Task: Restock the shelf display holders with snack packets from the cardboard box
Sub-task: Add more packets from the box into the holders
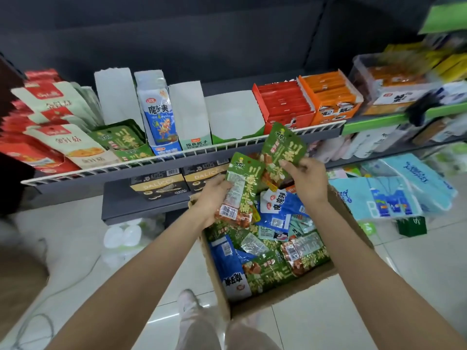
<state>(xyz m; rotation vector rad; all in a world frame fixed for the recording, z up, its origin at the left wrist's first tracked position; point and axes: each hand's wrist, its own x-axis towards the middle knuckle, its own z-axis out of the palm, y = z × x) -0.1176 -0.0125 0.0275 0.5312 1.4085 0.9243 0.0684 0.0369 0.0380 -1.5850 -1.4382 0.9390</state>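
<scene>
A cardboard box (351,218) sits on the floor below the shelf, full of green and blue snack packets (267,253). My left hand (214,195) grips a small stack of green packets (240,188) above the box. My right hand (305,173) pinches another green packet (283,145), lifted toward the shelf rail. On the shelf stand several display holders: a green one (126,145) with green packets at the left, a blue one (161,117) with blue packets, and white ones (189,114) that look empty.
A white wire rail (151,161) runs along the shelf front. Red and cream bags (55,137) lie at the left, red and orange boxes (308,102) at the right. Tissue packs (384,195) lie on the floor right of the box. My shoe (188,304) is beside it.
</scene>
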